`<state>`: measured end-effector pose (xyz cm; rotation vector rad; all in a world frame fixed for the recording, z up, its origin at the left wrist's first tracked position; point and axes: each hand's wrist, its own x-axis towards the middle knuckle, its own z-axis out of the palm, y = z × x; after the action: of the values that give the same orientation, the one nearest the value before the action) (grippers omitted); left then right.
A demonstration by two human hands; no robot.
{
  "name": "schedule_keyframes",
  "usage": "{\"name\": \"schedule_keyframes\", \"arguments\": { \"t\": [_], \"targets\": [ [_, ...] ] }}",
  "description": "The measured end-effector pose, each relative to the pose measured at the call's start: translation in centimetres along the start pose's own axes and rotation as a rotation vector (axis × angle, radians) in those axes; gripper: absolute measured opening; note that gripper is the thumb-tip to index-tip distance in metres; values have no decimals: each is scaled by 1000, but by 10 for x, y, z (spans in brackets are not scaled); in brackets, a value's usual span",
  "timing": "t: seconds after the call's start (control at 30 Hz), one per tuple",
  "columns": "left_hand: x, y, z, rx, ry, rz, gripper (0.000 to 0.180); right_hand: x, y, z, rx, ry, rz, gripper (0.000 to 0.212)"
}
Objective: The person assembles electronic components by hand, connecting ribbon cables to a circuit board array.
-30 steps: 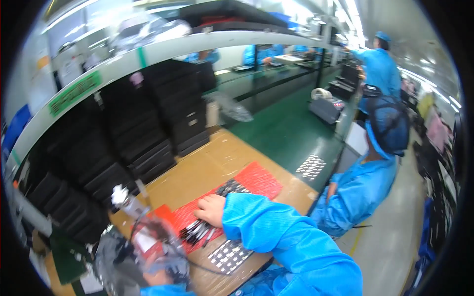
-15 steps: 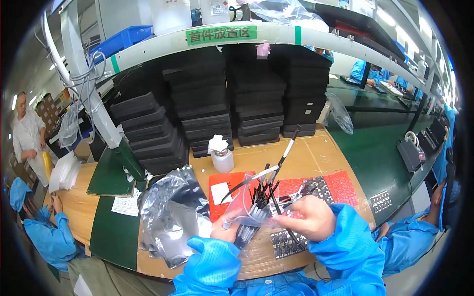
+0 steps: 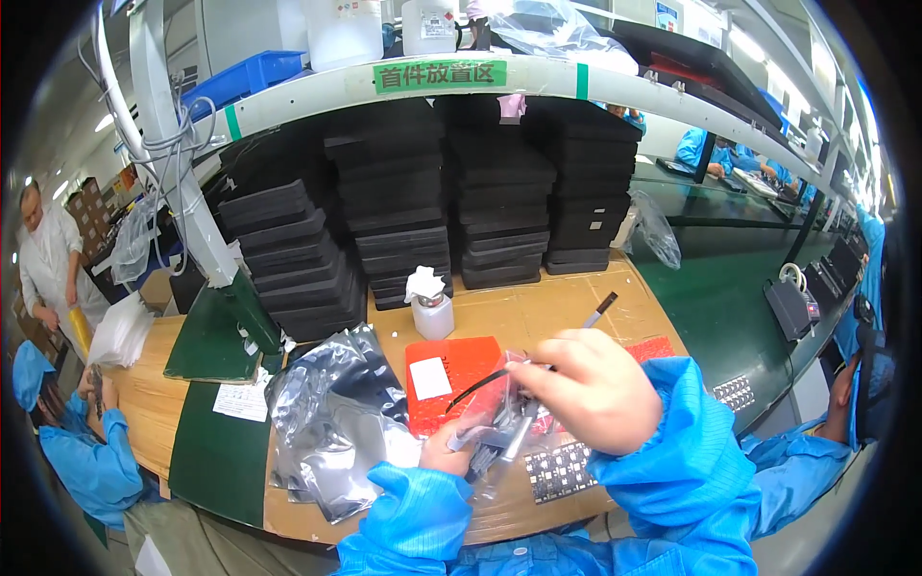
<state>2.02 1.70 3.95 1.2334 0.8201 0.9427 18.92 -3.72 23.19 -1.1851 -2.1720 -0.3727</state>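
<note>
My left hand [image 3: 444, 453] is closed round the side of a clear plastic bag [image 3: 492, 444], which has several dark thin strips inside. Over the bag's mouth my right hand [image 3: 603, 396] has thumb and forefinger pinched together on thin black strips. One curved black strip [image 3: 469, 392] sticks out of the bag to the left. Beyond my right knuckles shows the dark, pale-banded end of another strip [image 3: 602, 307]; its rest is hidden behind the hand. A panel of small circuit boards [image 3: 560, 470] lies on the cardboard below my right hand.
Red bubble wrap [image 3: 480, 355] with a white label lies behind the bag. Silvery bags [image 3: 336, 432] are at left, and a white bottle [image 3: 432, 315] stands behind. Stacked black foam trays [image 3: 394, 206] fill the back under a shelf [image 3: 538, 77]. Co-workers sit at both sides.
My right hand has moved up and left over the bag's mouth, covering the strips that stood fanned out there. The left hand keeps its hold on the bag.
</note>
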Motion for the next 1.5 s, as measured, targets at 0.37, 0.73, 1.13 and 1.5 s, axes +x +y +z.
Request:
{"name": "schedule_keyframes", "arguments": {
  "t": [0.37, 0.73, 1.13, 1.5],
  "targets": [
    [-4, 14, 7, 264, -49, 114, 24, 33, 3, 35, -361, -1016, 74, 16],
    [-1, 10, 10, 237, -102, 188, 30, 11, 12, 51, -507, -1014, 28, 15],
    [2, 11, 7, 151, 153, 19, 30, -20, 40, -45, 906, 714, 760, 25],
    [-3, 42, 27, -785, -72, -126, 33, -128, 21, 49, 1396, 410, 1193, 15]
  ]
}}
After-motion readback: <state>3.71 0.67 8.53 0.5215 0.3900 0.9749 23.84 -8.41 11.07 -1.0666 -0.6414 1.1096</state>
